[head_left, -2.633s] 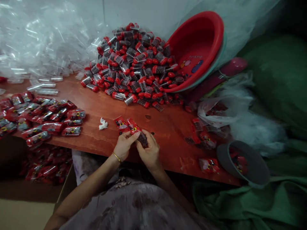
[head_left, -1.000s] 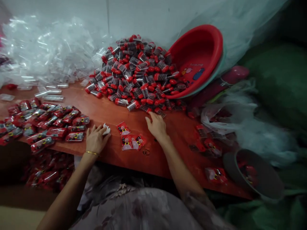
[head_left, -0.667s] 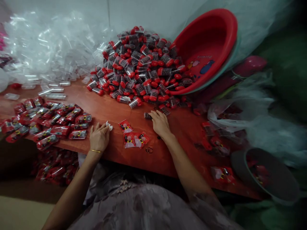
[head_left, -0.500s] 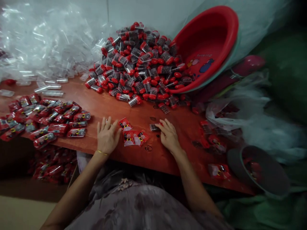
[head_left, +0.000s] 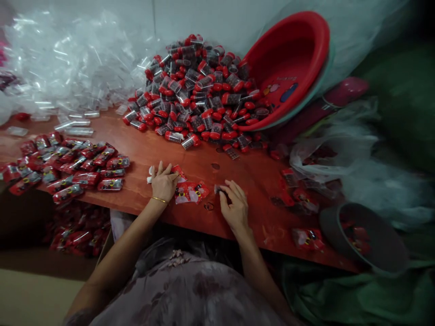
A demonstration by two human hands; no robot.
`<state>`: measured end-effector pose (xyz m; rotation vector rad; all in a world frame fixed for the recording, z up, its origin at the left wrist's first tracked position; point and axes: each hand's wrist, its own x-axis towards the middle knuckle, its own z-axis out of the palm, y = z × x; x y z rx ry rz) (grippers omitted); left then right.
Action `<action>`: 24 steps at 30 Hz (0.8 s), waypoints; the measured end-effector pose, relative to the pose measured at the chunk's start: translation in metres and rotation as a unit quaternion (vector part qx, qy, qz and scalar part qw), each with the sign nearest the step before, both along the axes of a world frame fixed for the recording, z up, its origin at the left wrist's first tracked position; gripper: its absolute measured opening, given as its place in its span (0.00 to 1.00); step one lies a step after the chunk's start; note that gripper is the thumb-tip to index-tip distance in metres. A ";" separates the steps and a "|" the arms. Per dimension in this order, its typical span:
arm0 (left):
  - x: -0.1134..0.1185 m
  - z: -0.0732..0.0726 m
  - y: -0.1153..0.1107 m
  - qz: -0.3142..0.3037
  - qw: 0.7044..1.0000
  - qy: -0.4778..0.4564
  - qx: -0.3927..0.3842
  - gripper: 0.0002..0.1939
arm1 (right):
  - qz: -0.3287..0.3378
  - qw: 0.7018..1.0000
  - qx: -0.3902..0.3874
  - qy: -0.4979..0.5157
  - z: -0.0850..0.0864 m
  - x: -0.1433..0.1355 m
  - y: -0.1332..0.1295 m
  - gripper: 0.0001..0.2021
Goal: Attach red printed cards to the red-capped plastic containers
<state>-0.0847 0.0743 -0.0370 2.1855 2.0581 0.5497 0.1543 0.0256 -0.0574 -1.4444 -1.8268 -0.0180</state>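
My left hand (head_left: 163, 185) lies palm down on the table, fingers stretched out, at the left edge of a small red printed label (head_left: 179, 173). A scrap of white material (head_left: 150, 174) shows beside its fingertips. More red printed labels (head_left: 194, 192) lie flat between my hands. My right hand (head_left: 235, 203) is closed, thumb and fingertips on a small clear container with dark contents (head_left: 217, 189); its far end is hidden by the fingers. A dark ring-shaped mark (head_left: 208, 206) sits on the wood between my hands.
A high heap of red-capped clear containers (head_left: 193, 95) stands behind. Finished-looking red packets (head_left: 84, 177) lie left, clear plastic sleeves (head_left: 78, 131) beyond them. A red basin (head_left: 306, 27) leans at the back right. At right are a plastic bag (head_left: 356, 158) and a grey bucket (head_left: 331, 226).
My left hand has shifted right onto the label's edge, uncovering the white scrap. My right hand has drawn slightly left and nearer to me, its fingers closing on the small container.
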 end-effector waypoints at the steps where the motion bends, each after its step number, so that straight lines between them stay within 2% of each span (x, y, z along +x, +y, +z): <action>1: 0.001 0.000 -0.001 0.002 1.000 -0.002 0.004 0.12 | 0.002 1.000 0.006 0.000 0.001 -0.002 0.000 0.10; 7: 0.003 -0.004 0.003 0.002 1.000 0.010 0.011 0.17 | 0.007 1.000 0.010 -0.002 0.003 -0.011 -0.005 0.10; 14: 0.010 -0.008 0.031 0.005 0.998 -0.033 0.044 0.12 | 0.008 0.999 -0.029 0.012 0.006 -0.013 -0.007 0.11; 17: 0.012 0.000 0.033 0.025 0.996 -0.052 0.065 0.12 | 0.013 0.999 -0.036 0.038 0.014 -0.016 -0.007 0.11; 20: 0.014 0.015 0.024 0.050 0.992 -0.080 0.087 0.13 | 0.027 0.993 -0.062 0.101 0.027 -0.026 -0.003 0.12; 22: 0.018 0.027 0.015 0.048 0.989 -0.097 0.097 0.13 | 0.041 0.979 -0.104 0.172 0.034 -0.040 0.004 0.13; 24: 0.023 0.038 0.005 0.028 0.988 -0.107 0.108 0.13 | 0.075 0.952 -0.161 0.250 0.038 -0.056 0.014 0.15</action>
